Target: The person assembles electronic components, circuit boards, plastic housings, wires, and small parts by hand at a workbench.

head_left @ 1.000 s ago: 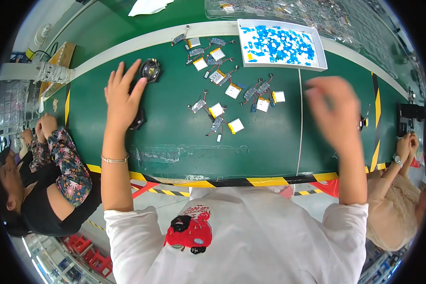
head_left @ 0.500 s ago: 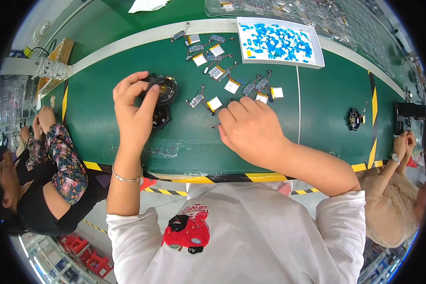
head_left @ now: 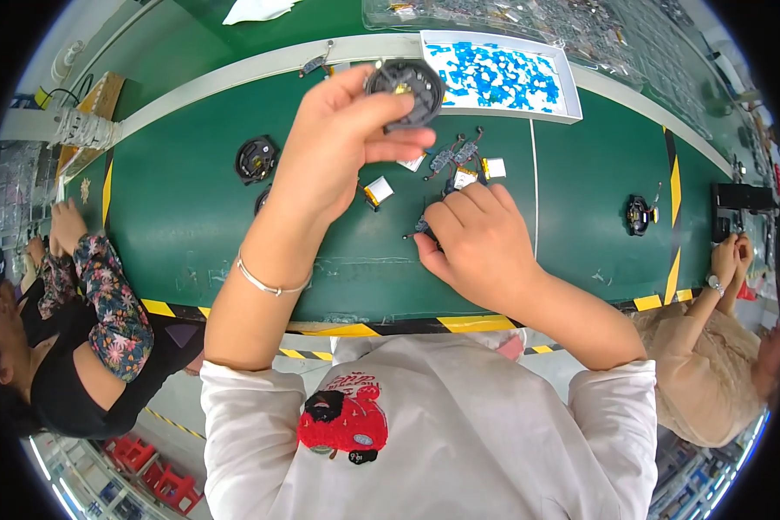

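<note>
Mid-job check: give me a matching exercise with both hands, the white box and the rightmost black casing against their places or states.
1. Left hand
2. Right hand
3. White box
4. Rightmost black casing

A. Contains scattered blue pieces
B. Low over the green table, beside a small circuit board
C. Left of the nearby striped tape
D. Raised, gripping a round black casing

Pairs: 1-D, 2-B, 3-A, 4-C

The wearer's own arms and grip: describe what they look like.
Short white sleeves leave both forearms bare. A thin silvery bangle circles the left one; the right shows none. Neither left grip nor right grip wears a glove.
</note>
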Available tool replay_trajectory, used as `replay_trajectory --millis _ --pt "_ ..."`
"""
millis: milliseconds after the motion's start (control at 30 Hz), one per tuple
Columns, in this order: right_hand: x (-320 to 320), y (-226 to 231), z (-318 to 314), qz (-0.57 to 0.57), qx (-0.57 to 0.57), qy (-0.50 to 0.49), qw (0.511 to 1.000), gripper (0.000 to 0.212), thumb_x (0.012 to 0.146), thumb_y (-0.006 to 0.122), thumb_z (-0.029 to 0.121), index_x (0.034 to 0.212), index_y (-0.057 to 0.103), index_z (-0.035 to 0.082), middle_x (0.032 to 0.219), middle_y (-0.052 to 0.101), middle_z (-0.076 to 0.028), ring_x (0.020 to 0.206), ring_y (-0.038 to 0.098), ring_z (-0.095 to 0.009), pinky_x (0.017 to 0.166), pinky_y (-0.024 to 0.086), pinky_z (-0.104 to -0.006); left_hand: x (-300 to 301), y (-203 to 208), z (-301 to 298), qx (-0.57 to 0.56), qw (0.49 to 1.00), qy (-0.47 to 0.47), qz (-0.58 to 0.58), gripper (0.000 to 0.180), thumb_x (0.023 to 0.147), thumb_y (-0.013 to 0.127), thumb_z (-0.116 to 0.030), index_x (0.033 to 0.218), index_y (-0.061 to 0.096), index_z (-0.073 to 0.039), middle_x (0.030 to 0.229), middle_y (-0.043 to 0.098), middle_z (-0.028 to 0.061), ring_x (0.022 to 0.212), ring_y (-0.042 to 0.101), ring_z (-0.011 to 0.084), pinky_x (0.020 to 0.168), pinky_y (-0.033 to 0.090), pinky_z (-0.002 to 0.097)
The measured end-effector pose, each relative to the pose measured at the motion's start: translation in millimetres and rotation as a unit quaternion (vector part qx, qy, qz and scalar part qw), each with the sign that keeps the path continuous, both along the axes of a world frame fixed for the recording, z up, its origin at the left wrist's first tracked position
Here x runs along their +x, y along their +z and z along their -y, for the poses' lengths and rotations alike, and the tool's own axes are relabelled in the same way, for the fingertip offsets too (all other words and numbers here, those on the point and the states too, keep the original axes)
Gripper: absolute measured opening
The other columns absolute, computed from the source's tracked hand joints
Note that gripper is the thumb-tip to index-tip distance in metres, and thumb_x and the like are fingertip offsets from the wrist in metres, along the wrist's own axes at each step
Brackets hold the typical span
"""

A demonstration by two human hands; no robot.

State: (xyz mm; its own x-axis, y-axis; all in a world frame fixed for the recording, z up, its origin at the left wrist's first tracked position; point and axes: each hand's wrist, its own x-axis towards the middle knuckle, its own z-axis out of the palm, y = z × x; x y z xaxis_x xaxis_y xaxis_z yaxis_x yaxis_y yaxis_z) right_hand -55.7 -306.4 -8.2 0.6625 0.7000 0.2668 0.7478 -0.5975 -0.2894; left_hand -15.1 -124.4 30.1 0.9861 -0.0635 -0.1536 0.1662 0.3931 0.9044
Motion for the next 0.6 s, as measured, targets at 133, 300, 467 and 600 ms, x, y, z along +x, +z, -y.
replay_trajectory --millis 133,300,467,600 --pt "6 -1 3 -0.024 0.051 0.017 0.998 0.024 0.065 0.071 0.019 0.080 0.057 0.006 0.075 0.052 -0.006 0.070 0.052 -0.022 0.062 0.043 -0.0340 -13 -14 -3 0.045 0.998 -0.009 -0.031 0.021 0.081 0.057 -0.004 0.100 0.055 0.003 0.081 0.064 0.0100 0.067 0.065 0.0167 0.052 0.053 0.0214" --pt "9 -8 5 -0.029 0.041 0.069 0.996 0.021 0.065 0.069 0.014 0.081 0.059 0.005 0.071 0.051 -0.006 0.069 0.053 -0.022 0.058 0.046 -0.0334 -15 -10 3 0.066 0.997 -0.001 -0.037 0.019 0.083 0.055 -0.004 0.101 0.056 0.001 0.087 0.066 0.0114 0.069 0.065 0.0150 0.054 0.052 0.0208" --pt "9 -2 6 0.039 0.000 0.082 0.996 0.018 0.064 0.065 0.002 0.081 0.060 0.004 0.073 0.052 -0.006 0.061 0.053 -0.022 0.053 0.046 -0.0300 -18 -9 6 0.078 0.996 -0.015 -0.044 0.016 0.083 0.053 -0.003 0.099 0.055 0.000 0.087 0.066 0.0098 0.073 0.065 0.0145 0.058 0.052 0.0212" --pt "20 4 14 -0.052 0.168 0.044 0.984 0.009 0.072 0.057 -0.001 0.081 0.059 0.002 0.077 0.057 -0.006 0.061 0.057 -0.018 0.053 0.047 -0.0269 -21 -12 9 0.066 0.996 -0.035 -0.052 0.019 0.084 0.051 -0.001 0.103 0.055 -0.001 0.089 0.065 0.0091 0.075 0.065 0.0144 0.060 0.053 0.0218"
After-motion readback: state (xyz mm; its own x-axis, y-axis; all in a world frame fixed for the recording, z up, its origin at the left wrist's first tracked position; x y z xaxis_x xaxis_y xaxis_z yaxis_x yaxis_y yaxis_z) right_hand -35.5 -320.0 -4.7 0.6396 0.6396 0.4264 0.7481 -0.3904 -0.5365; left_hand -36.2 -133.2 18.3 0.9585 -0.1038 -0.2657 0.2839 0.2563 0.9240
